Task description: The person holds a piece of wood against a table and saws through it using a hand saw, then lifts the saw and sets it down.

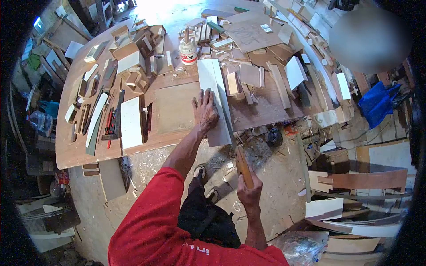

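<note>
My left hand (205,111) lies flat with spread fingers on a long pale board (218,131), pressing it against the worktable. The board's near end juts past the table's front edge. Below that edge, my right hand (249,189) is wrapped round the wooden handle (244,166) of what looks like a handsaw. Its narrow blade points forward along the board's right side; most of the blade is hard to make out. A long line runs down the board near that side. Beyond the board's far end stands a white jar (188,52) with a stick in it.
The worktable (171,144) carries small wooden box pieces (131,64), a white-faced block (132,123), dark tools (114,117) and several offcuts. Shavings litter the floor (153,195) round my feet. Stacked boards (368,179) and a blue bag (378,104) lie at right, near a person with a blurred head.
</note>
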### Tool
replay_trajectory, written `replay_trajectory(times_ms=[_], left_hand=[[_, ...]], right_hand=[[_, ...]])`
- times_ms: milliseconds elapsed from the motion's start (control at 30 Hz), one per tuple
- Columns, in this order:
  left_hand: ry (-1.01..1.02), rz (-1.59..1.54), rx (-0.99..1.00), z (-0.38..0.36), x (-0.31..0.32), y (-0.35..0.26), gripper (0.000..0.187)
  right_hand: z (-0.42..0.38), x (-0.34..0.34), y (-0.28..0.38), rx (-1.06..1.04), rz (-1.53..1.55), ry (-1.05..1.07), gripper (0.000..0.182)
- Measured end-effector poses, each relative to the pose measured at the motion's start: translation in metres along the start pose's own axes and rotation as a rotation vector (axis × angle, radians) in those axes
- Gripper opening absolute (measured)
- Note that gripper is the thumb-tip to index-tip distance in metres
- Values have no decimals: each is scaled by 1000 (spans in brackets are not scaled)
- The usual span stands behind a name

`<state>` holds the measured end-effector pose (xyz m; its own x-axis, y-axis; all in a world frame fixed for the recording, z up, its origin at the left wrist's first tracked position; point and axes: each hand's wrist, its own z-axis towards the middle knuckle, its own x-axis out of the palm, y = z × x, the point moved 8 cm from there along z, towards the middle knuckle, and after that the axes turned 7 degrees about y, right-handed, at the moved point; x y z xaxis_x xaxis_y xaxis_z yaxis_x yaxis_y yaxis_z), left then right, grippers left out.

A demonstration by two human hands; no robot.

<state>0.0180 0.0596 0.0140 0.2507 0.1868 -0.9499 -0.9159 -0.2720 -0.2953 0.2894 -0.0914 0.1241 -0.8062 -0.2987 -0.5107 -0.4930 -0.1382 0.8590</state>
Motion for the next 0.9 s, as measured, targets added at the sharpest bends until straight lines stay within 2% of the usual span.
replay_trajectory(times_ms=[33, 67, 267, 300, 400, 433, 467, 533, 567, 667, 700, 733, 800, 833, 900], left_hand=[[7, -16, -7, -1, -2, -2, 65], [9, -32, -22, -1, -4, -1, 65], [-33, 81, -5, -5, 21, 8, 70], [-29, 76, -8, -8, 19, 6, 70], [46, 97, -24, -11, 14, 5, 70], [46, 102, -19, -11, 14, 5, 72], [26, 110, -10, 1, 11, 6, 73], [1, 57, 9, 1, 10, 4, 75], [-20, 1, 22, 2, 10, 6, 77], [-46, -6, 37, 3, 16, 9, 79], [-38, -4, 37, -2, 10, 8, 79], [-8, -9, 29, -4, 6, 5, 77], [16, -11, 33, -4, 6, 2, 76], [20, -16, 30, -2, 10, 4, 75], [24, -20, 7, 1, 8, 5, 71]], right_hand=[[-12, -5, 6, -90, -25, -47, 46], [-11, -8, 7, -93, -30, -42, 46], [-9, -1, 6, 219, 24, 124, 44], [-25, -4, -1, 29, 2, 43, 44], [-38, -16, 7, -15, -42, -17, 44], [-32, -15, 5, 157, 38, 28, 44], [-15, -13, 7, 141, 39, 17, 44], [-4, 1, -1, 263, 71, 144, 44], [-14, -1, -6, 156, 55, 61, 42], [-45, -13, -1, 113, 132, -4, 42], [-42, -16, 4, 53, 51, -38, 42], [-32, -14, 2, 59, 52, -41, 42], [-10, 3, -10, 185, -18, 126, 43], [-9, 4, -4, 242, -23, 142, 40], [-29, -1, -7, 153, 17, 53, 39]])
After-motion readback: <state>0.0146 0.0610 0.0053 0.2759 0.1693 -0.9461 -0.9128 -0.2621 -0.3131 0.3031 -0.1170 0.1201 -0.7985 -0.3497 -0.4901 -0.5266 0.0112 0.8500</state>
